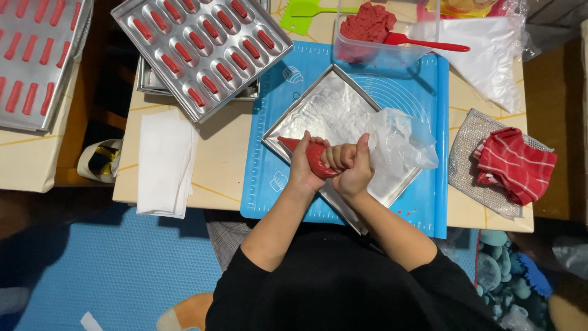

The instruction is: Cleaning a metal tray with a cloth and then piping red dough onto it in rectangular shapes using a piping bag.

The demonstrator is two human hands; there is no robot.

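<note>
Right now the piping bag (313, 158), packed with red paste, lies across the near corner of the square metal tray (318, 107), its long axis running from about ten o'clock to four o'clock: the pointed red tip aims up toward ten o'clock over the tray's near-left edge, and the slack clear tail (401, 138) billows out toward two o'clock past my knuckles. My left hand (305, 165) sits on the nozzle side, fingers curled around the filled cone from below, so it is the hand nearer the tip. My right hand (350, 165) is clamped on the twisted neck just behind the paste, thumb up and pointing to twelve o'clock, fingers closed tight around the plastic. The two hands touch each other, with the red bulge showing between them.

The tray stands turned like a diamond on the blue silicone mat (429, 202), its floor coated white and bare of any piped strips. At eleven o'clock from my hands, well apart, rests the moulded baking pan (202, 49) with its hollows already holding red strips. At twelve to one o'clock sits the clear tub (367, 37) of red paste with a red spatula (429, 44) in it. At nine o'clock lies a stack of white paper (162, 162), and at three o'clock a red striped cloth (514, 162).
</note>
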